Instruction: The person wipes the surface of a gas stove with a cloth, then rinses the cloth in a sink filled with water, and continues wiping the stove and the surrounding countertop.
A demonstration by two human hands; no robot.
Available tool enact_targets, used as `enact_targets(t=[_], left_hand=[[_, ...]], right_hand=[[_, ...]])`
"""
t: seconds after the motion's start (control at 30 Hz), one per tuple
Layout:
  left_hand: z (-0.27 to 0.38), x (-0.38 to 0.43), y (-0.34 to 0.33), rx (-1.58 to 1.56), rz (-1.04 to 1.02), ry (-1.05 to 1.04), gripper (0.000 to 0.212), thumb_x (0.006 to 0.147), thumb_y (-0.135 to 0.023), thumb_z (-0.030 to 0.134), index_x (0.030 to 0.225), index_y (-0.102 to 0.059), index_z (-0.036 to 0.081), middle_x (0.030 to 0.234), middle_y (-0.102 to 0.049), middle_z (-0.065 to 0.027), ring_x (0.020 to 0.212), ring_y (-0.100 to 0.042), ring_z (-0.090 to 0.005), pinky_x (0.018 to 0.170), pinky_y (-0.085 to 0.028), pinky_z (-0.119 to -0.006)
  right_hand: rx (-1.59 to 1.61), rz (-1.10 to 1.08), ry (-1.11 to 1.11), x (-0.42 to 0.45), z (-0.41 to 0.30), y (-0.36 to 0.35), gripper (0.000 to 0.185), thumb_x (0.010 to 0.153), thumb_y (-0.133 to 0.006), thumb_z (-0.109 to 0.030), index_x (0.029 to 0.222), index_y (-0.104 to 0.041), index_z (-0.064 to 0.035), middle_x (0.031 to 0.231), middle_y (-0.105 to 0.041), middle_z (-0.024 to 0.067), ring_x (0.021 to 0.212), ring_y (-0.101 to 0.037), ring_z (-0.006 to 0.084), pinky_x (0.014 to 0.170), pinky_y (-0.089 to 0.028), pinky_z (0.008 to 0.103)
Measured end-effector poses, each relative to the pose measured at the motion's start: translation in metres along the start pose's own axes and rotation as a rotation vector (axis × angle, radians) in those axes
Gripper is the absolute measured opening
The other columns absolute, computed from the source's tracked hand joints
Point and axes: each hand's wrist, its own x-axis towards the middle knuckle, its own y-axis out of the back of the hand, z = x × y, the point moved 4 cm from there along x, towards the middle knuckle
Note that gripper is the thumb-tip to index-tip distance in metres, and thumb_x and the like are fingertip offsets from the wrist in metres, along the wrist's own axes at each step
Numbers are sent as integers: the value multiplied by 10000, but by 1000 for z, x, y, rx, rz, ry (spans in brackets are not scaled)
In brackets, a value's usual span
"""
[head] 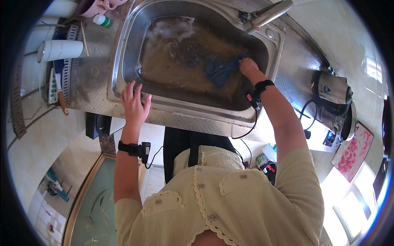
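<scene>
A stainless steel sink (140,95) holds murky brown water (172,70) with pale foam along its upper left part. My right hand (248,66) is at the right side of the basin, closed on one corner of a wet blue cloth (220,69). The rest of the cloth spreads to the left, partly under the water. My left hand (134,101) rests on the sink's front left rim, fingers spread, with nothing in it. A dark patch in the middle of the water cannot be made out clearly.
A metal faucet (267,15) juts over the back right rim. On the right counter stands an electric kettle (334,87) with a cord. To the left are a white cup (61,50), a wooden-handled brush (62,101), a green-banded bottle (101,20) and a pink container (89,7).
</scene>
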Motion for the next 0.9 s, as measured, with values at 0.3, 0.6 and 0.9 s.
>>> enact_targets(t=[0.3,0.6,0.9], left_hand=[[1,4,1,0,21,-27,418,809,-606,289,1118,-537,18,1254,-437,-170,1186,-387,-345,998,-257,-480],[-3,-3,-2,23,4,4,424,813,-601,299,1126,-536,19,1266,-434,-161,1196,-380,-336,997,-256,-479],[0,4,-4,31,10,-29,426,813,-604,303,1125,-540,19,1266,-436,-159,1203,-376,-331,999,-256,-473]], right_hand=[[32,-106,411,-21,-42,-15,269,820,-485,-115,1020,-650,-42,1031,-627,176,989,-583,343,866,-467,415],[594,-210,248,-37,-68,-16,251,770,-575,-183,956,-648,-31,1001,-642,133,904,-623,301,772,-511,388],[258,284,-78,-24,-3,-13,249,861,-491,-201,975,-641,-38,1020,-643,146,920,-628,294,771,-511,387]])
